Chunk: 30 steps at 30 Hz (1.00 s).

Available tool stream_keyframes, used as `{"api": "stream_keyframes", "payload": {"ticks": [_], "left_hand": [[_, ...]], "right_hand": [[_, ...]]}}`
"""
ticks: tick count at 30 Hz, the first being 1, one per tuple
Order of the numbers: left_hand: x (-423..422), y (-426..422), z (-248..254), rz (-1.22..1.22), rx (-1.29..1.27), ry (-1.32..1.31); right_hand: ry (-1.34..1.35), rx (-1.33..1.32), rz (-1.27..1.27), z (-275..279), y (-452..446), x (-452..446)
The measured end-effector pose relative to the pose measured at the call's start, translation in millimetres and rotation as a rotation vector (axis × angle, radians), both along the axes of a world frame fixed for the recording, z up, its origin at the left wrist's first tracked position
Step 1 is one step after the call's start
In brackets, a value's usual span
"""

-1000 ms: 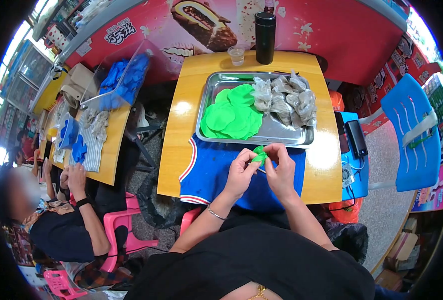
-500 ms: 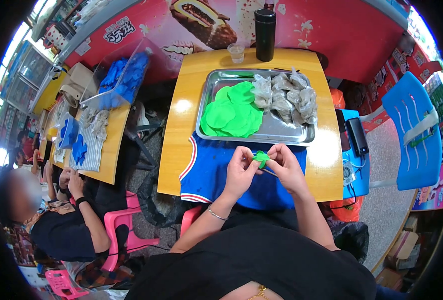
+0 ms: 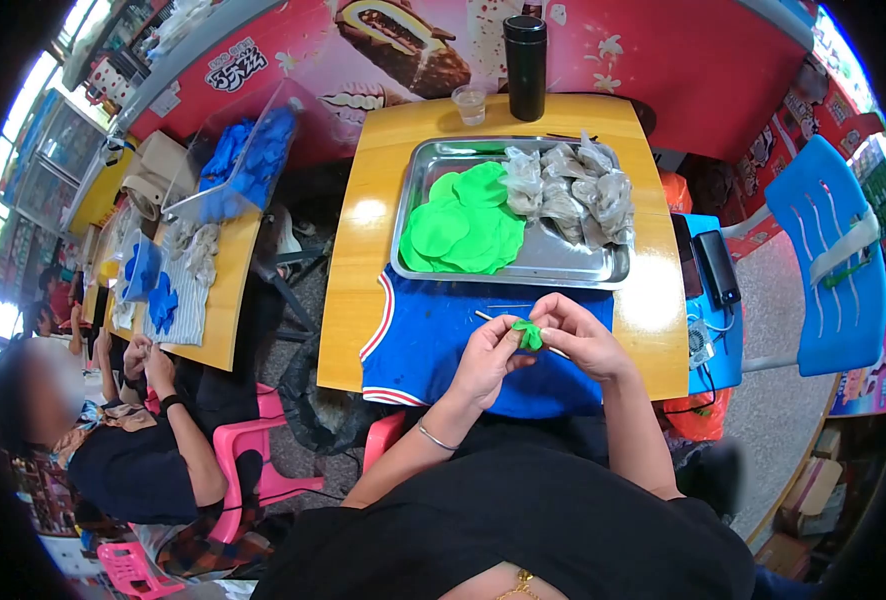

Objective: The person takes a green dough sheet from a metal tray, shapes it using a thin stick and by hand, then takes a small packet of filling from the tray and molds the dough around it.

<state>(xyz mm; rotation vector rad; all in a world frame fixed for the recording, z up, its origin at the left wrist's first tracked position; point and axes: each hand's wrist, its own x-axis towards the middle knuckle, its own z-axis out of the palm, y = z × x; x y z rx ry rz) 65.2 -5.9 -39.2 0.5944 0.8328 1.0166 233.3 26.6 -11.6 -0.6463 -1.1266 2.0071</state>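
A small, gathered bright-green piece (image 3: 529, 336) is pinched in the fingertips of both hands, above a blue cloth with a striped edge (image 3: 423, 350). My left hand (image 3: 490, 358) closes on its left side, and my right hand (image 3: 581, 338) grips it from the right. A thin pale stick (image 3: 484, 316) lies on the cloth, partly hidden under my hands, and a fine needle-like line (image 3: 508, 306) shows beyond it. Past the cloth is a metal tray (image 3: 563, 270). It carries flat, round green pieces (image 3: 463, 222) in a pile and several clear bags of greyish contents (image 3: 573, 195).
A black bottle (image 3: 526, 70) and a clear cup of liquid (image 3: 470, 103) stand at the table's back edge. To the right are a blue chair (image 3: 828, 260) and a dark device (image 3: 716, 268). Another person (image 3: 143, 440) works at a left-hand table near a clear bin (image 3: 248, 160).
Both hands have shifted slightly down and right with the green piece, which is turned differently. The stick's left end and the needle-like line now show on the cloth.
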Motion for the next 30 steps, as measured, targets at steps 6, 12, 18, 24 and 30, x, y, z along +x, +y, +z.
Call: {"api": "stream_keyframes", "payload": {"ticks": [6,12,18,24,30], "left_hand": [[1.2,1.0,3.9,0.024,-0.074,-0.194],[-7.3,-1.0,2.6,-0.035,-0.061,-0.287],[-5.1,-9.2,14.3,-0.055,-0.031,-0.529],[-13.8,-8.9,0.7,-0.268,0.103,-0.620],[-8.7,-12.7,22.0,-0.048,0.001,-0.465]], "right_hand": [[-0.110,0.029,-0.177,-8.0,-1.7,-7.1],[-0.082,-0.084,-0.120,-10.0,0.8,-7.1],[-0.123,0.028,-0.112,-0.4,-5.5,-12.4],[-0.056,0.063,-0.118,9.5,-11.7,-17.0],[-0.220,0.211,-0.386,14.5,-11.9,-22.2]]}}
